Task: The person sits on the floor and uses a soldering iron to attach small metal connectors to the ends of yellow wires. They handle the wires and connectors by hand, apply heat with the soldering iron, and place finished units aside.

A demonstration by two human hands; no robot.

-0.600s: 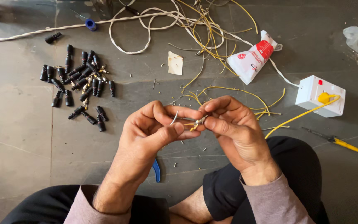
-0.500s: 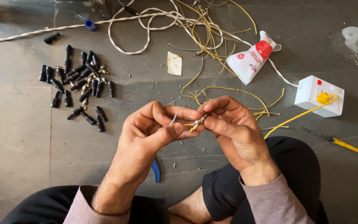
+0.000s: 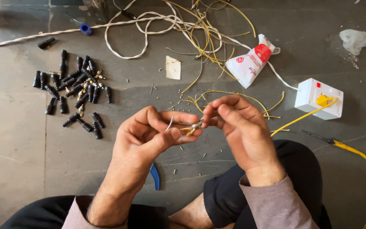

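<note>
Sitting on a grey floor [image 3: 18,169] with legs crossed, the person holds both hands close together above the knees. The left hand [image 3: 149,135] has thumb and forefinger pressed together, and they pinch one end of a small metal connector [image 3: 195,126] with thin yellow wire on it. A bare piece of wire [image 3: 170,123] curves up just beside the thumb tip. The right hand [image 3: 238,127] comes from the other side; its fingertips [image 3: 206,118] are closed on the other end of the same small part, and the other fingers are curled in. The part is so small that I cannot tell its exact shape.

Under the left wrist a tool with a blue handle [image 3: 155,176] lies on the floor, partly hidden. To the left, well apart from the hands, a heap of black plug sleeves [image 3: 75,91] is spread out, and some brass-coloured pieces are mixed in it. Farther up lies a white cable [image 3: 123,29] in loops, near a tangle of yellow wires [image 3: 208,29]. A white tube with a red label [image 3: 250,61] lies near this tangle. On the right stands a white switch box [image 3: 312,99] with a yellow wire [image 3: 293,121] touching its top. A screwdriver with a yellow handle [image 3: 352,148] lies below the box. Small cut bits of wire are scattered on the floor near the hands.
</note>
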